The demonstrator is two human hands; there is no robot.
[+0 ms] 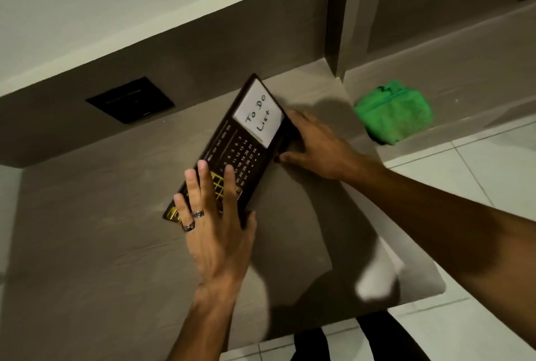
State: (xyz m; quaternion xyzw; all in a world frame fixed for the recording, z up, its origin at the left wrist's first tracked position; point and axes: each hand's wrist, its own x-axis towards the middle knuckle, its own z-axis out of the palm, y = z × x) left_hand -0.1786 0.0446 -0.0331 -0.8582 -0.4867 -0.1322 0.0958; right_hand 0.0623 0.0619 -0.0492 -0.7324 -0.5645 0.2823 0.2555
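- You hold a dark calendar board (240,151) with both hands.
- The board is over the middle of the brown table (101,244). It runs on a slant, with one end close to you on the left and the other end far from you on the right.
- You cannot tell if the board lies flat on the table or is lifted a little.
- Your left hand (216,224) lies flat on the near end of the board. Its fingers (230,183) are straight and spread wide, and they press on the gold squares. The thumb touches the board's edge.
- Two rings (198,213) sit on the fingers of your left hand.
- Your right hand (316,145) grips the far end of the board from the right side. Its fingers curl round the edge, and the thumb is tucked in below.
- A white note (259,112) is stuck on the far end of the board. It says "To Do List". Rows of small numbers show below it.
- A green cloth (394,112) lies bunched up on the ledge to the right, well apart from the board.
- A black plate (130,99) is set in the wall behind the table, on the left.
- The white floor (478,163) shows on the right.
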